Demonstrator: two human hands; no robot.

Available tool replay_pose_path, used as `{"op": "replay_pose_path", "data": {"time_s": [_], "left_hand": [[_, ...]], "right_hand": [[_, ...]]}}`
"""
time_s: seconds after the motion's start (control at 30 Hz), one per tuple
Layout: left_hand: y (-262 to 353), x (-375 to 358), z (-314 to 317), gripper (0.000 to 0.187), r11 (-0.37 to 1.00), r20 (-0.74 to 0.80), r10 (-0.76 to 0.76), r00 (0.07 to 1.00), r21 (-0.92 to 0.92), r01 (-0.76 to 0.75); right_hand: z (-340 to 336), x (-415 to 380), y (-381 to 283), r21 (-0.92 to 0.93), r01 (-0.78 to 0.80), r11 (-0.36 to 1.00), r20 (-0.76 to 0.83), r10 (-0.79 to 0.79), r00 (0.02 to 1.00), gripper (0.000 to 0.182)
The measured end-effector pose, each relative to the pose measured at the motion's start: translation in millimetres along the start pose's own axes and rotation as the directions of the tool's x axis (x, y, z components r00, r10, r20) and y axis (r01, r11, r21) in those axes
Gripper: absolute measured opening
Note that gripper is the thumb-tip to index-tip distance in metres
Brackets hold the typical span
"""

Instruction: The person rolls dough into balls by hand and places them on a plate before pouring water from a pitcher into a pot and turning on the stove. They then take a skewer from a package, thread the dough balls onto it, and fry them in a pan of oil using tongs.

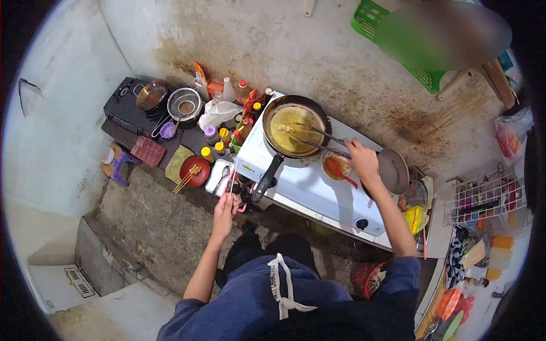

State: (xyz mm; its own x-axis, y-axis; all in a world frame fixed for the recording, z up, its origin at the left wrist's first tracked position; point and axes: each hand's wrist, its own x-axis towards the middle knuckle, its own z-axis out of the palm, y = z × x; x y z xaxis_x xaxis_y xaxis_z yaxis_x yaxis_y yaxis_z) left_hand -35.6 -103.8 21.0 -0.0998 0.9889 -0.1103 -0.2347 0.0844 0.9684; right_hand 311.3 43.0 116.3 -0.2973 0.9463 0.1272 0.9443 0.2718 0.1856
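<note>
My right hand (pixel 362 161) is closed on the handles of metal tongs (pixel 330 145), whose tips reach into a black frying pan (pixel 326 113) of yellow liquid on the white stove (pixel 310 187). Something small and pale lies near the tips. The pan's black handle (pixel 268 179) points toward me. Left of it, my left hand (pixel 226 206) pinches a thin stick (pixel 232 183) that points up. Under the tongs' handles stands a bowl (pixel 328 171) with a red spoon (pixel 344 177). A red plate (pixel 196 181) farther left holds several skewers (pixel 183 181).
Several bottles (pixel 220 149) and a white tray (pixel 218 176) stand left of the stove. A strainer (pixel 184 104) rests on a pot at the back left. Another pan (pixel 393 173) sits at the stove's right. A red basket (pixel 364 276) is below.
</note>
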Motion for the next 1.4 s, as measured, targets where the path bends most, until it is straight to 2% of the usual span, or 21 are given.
{"op": "replay_pose_path", "data": {"time_s": [0.1, 0.13, 0.23, 0.33, 0.4, 0.53, 0.6, 0.73, 0.9, 0.93, 1.0, 1.07, 1.13, 1.17, 1.2, 1.27, 1.3, 1.37, 1.4], "left_hand": [[-5, -1, -10, 0.026, 0.999, -0.021, -0.037, 0.999, -0.015, 0.037], [-4, 0, -12, 0.026, 0.997, -0.041, -0.073, 0.996, -0.010, 0.072], [-8, 2, -14, 0.026, 0.999, -0.060, -0.049, 0.997, -0.006, 0.049], [-8, 2, -18, 0.026, 0.999, -0.052, -0.034, 0.998, -0.016, 0.033], [-7, 4, -22, 0.026, 0.999, -0.048, -0.042, 0.998, -0.025, 0.041], [-7, 7, -29, 0.025, 0.997, -0.058, -0.074, 0.996, -0.030, 0.073], [-8, 8, -32, 0.025, 0.997, -0.066, -0.079, 0.995, -0.024, 0.078], [-14, 11, -36, 0.026, 0.997, -0.055, -0.076, 0.996, -0.027, 0.075], [-18, 17, -40, 0.030, 0.985, -0.057, -0.168, 0.984, -0.058, 0.165], [-26, 21, -42, 0.030, 0.979, -0.057, -0.177, 0.982, -0.114, 0.170], [-48, 31, -42, 0.031, 0.968, -0.055, -0.196, 0.979, -0.170, 0.184], [-81, 50, -40, 0.029, 0.940, -0.090, -0.299, 0.950, -0.197, 0.278], [-112, 70, -30, 0.026, 0.961, -0.026, -0.266, 0.964, -0.088, 0.263], [-131, 80, -24, 0.020, 0.970, -0.017, -0.239, 0.971, 0.036, 0.240], [-137, 85, -16, 0.019, 0.969, -0.015, -0.197, 0.980, 0.147, 0.197], [-156, 98, -1, 0.026, 0.957, -0.056, -0.096, 0.994, 0.268, 0.108], [-161, 102, 6, 0.026, 0.956, -0.046, -0.102, 0.994, 0.272, 0.111], [-165, 109, 19, 0.032, 0.897, -0.105, 0.083, 0.991, 0.440, -0.029], [-165, 110, 23, 0.032, 0.897, -0.091, 0.078, 0.993, 0.440, -0.030]], "right_hand": [[4, 22, 2, -0.113, 0.156, 0.981, -0.020, -0.159, 0.987, 0.056], [6, 28, 3, -0.119, 0.164, 0.979, -0.019, -0.167, 0.986, 0.056], [6, 40, -2, -0.139, 0.230, 0.963, 0.002, -0.232, 0.973, 0.055], [-2, 46, -6, -0.118, 0.190, 0.975, 0.044, -0.186, 0.982, 0.052], [-7, 50, -7, -0.016, 0.054, 0.998, 0.134, -0.052, 0.990, 0.047], [8, 56, 7, 0.096, 0.077, 0.992, 0.080, -0.085, 0.993, 0.047], [11, 62, 12, 0.142, -0.024, 0.990, 0.193, -0.004, 0.981, 0.055], [18, 67, 18, 0.225, -0.111, 0.968, 0.264, 0.049, 0.963, 0.056], [15, 64, 15, 0.117, 0.002, 0.993, 0.175, -0.022, 0.984, 0.055], [13, 63, 13, 0.116, 0.000, 0.993, 0.178, -0.021, 0.984, 0.055], [6, 58, 4, 0.016, 0.098, 0.995, 0.088, -0.099, 0.991, 0.053], [2, 54, -7, -0.053, 0.121, 0.991, 0.095, -0.116, 0.989, 0.053], [-1, 48, -14, -0.124, 0.140, 0.982, 0.101, -0.128, 0.987, 0.053], [-1, 44, -16, -0.148, 0.173, 0.974, 0.054, -0.167, 0.984, 0.053], [0, 39, -17, -0.171, 0.204, 0.964, 0.010, -0.206, 0.979, 0.053], [-5, 29, -19, -0.175, 0.192, 0.966, 0.018, -0.192, 0.981, 0.054], [-11, 24, -22, -0.160, 0.155, 0.975, 0.036, -0.152, 0.988, 0.054], [-23, 13, -24, -0.147, 0.105, 0.983, 0.059, -0.097, 0.994, 0.054], [-28, 6, -24, -0.081, 0.014, 0.997, 0.034, -0.011, 0.999, 0.056]]}}
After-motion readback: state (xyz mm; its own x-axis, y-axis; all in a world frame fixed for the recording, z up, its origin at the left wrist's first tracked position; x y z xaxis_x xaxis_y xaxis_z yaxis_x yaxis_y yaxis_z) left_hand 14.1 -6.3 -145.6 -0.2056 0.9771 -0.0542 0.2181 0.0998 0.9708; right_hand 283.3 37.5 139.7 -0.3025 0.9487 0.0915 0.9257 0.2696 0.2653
